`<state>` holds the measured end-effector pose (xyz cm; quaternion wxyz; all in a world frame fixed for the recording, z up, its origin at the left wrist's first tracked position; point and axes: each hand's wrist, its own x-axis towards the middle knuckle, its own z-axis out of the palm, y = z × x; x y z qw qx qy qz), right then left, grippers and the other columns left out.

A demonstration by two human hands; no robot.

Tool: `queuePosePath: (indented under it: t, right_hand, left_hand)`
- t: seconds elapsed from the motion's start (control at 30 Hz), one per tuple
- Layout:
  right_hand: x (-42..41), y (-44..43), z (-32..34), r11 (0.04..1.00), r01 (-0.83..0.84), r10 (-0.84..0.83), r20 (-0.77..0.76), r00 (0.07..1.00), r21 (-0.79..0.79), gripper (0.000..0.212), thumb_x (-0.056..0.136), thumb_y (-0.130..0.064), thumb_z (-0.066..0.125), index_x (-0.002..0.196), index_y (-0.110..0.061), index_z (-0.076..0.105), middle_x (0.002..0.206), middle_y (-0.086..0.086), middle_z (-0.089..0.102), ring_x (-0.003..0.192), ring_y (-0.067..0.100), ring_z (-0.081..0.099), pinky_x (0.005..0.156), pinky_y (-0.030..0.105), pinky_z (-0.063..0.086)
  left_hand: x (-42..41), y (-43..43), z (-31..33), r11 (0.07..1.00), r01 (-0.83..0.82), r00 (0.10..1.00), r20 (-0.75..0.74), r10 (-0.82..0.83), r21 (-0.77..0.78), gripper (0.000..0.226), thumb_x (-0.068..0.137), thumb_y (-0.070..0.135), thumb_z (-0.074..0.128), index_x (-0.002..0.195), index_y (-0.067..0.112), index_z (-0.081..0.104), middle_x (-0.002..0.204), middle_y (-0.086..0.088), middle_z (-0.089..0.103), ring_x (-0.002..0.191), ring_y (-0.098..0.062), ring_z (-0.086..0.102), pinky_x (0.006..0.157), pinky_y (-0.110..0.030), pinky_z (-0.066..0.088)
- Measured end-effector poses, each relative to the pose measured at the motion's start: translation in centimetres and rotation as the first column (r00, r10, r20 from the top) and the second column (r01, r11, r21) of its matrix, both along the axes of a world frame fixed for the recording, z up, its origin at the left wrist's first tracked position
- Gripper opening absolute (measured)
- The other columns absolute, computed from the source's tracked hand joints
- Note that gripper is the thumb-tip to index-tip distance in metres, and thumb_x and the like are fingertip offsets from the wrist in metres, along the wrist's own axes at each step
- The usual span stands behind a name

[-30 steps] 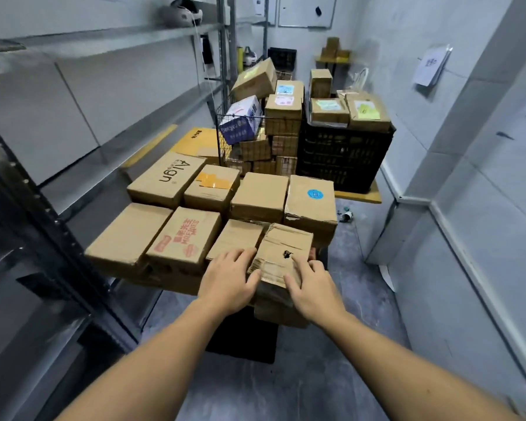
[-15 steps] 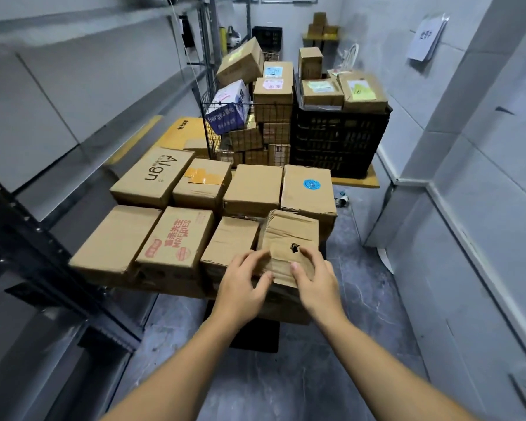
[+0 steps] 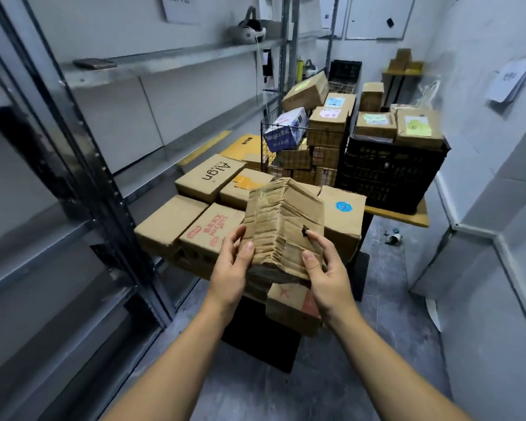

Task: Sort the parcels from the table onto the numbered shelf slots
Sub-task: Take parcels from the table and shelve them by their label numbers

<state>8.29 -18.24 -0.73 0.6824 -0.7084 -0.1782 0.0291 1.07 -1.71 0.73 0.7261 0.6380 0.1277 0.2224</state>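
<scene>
1. The crumpled parcel (image 3: 281,226), a creased brown cardboard box with a small dark hole in its right face, is held up between both hands, clear of the shelves and above the near edge of the other parcels
2. It is gripped at its lower left by the left hand (image 3: 230,268): the thumb is laid on the near face and the fingers are curled round the left side
3. It is gripped at its lower right by the right hand (image 3: 325,271): the thumb is pressed on the near face and the forefinger is stretched up towards the hole
4. Just below the hands a red-starred box (image 3: 292,305) is seen, partly covered by the held parcel
5. Behind and to the left, parcels are packed side by side: a plain box (image 3: 167,223), a red-printed box (image 3: 208,235), an "Align" box (image 3: 210,177) and an orange-labelled box (image 3: 243,186); the table top is hidden under them
6. To the right of the held parcel a blue-stickered box (image 3: 343,214) is set, touching it in this view
7. Along the left a metal shelf rack (image 3: 104,177) is stood; slot numbers cannot be made out
8. Farther back a wire basket (image 3: 271,138) is filled with boxes, and beside it a black crate (image 3: 389,174) is topped with labelled parcels and carried on a wooden board (image 3: 413,217)
9. On the upper shelf a headset (image 3: 249,28) is laid, and a sheet of paper (image 3: 510,80) is fixed to the right wall
</scene>
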Motion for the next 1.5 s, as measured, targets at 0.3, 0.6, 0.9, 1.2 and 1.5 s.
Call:
queuePosePath:
  t: [0.3,0.6,0.9,1.2,1.5]
  right_hand:
    - [-3.9,4.7,3.1,0.966,-0.218,0.239,0.157,0.958,-0.138,0.033,0.100,-0.030,0.056,0.130,-0.044,0.052,0.142,0.000,0.047,0.115,-0.026,0.040,0.098,-0.001,0.032]
    - [-8.9,11.3,6.4,0.775,-0.596,0.601,0.042,0.798,0.210,0.067,0.076,-0.049,0.077,0.134,-0.053,0.044,0.125,-0.011,0.065,0.117,0.018,0.064,0.090,0.049,0.057]
    - [-14.8,17.8,6.8,0.521,-0.717,0.828,-0.068,0.557,0.463,0.059,0.076,-0.034,0.078,0.128,-0.048,0.055,0.128,0.008,0.064,0.117,0.031,0.064,0.083,0.051,0.057]
    - [-26.2,24.5,7.8,0.451,-0.863,0.879,0.053,0.474,0.226,0.040,0.099,-0.018,0.056,0.130,-0.043,0.059,0.130,0.001,0.063,0.119,0.023,0.063,0.092,0.051,0.056]
    - [-36.6,30.9,9.9,0.383,-0.919,0.917,0.080,0.390,0.095,0.042,0.092,-0.049,0.061,0.133,-0.049,0.055,0.121,-0.011,0.069,0.113,0.011,0.066,0.087,0.038,0.059]
  left_hand:
    - [-7.2,1.4,2.1,0.883,-0.421,0.906,0.145,0.398,0.205,0.050,0.086,0.038,0.061,0.134,0.033,0.047,0.118,0.013,0.065,0.107,-0.011,0.064,0.087,-0.034,0.055]
    - [-15.3,3.4,3.6,0.749,-0.527,0.848,0.197,0.492,0.402,0.049,0.088,0.043,0.059,0.136,0.044,0.048,0.128,0.010,0.062,0.118,-0.014,0.060,0.095,-0.043,0.051]
    - [-24.5,9.9,5.1,0.692,-0.688,0.724,0.144,0.674,0.219,0.054,0.081,0.032,0.065,0.133,0.036,0.052,0.133,0.003,0.053,0.120,-0.012,0.056,0.096,-0.045,0.051]
    - [-37.5,13.7,6.1,0.581,-0.750,0.647,0.164,0.745,0.318,0.065,0.081,0.027,0.066,0.137,0.049,0.041,0.124,0.013,0.063,0.113,-0.012,0.062,0.089,-0.036,0.054]
    - [-49.9,17.5,8.4,0.356,-0.734,0.541,0.182,0.821,0.578,0.068,0.087,0.023,0.065,0.134,0.058,0.031,0.130,0.010,0.056,0.111,0.001,0.058,0.089,-0.022,0.051]
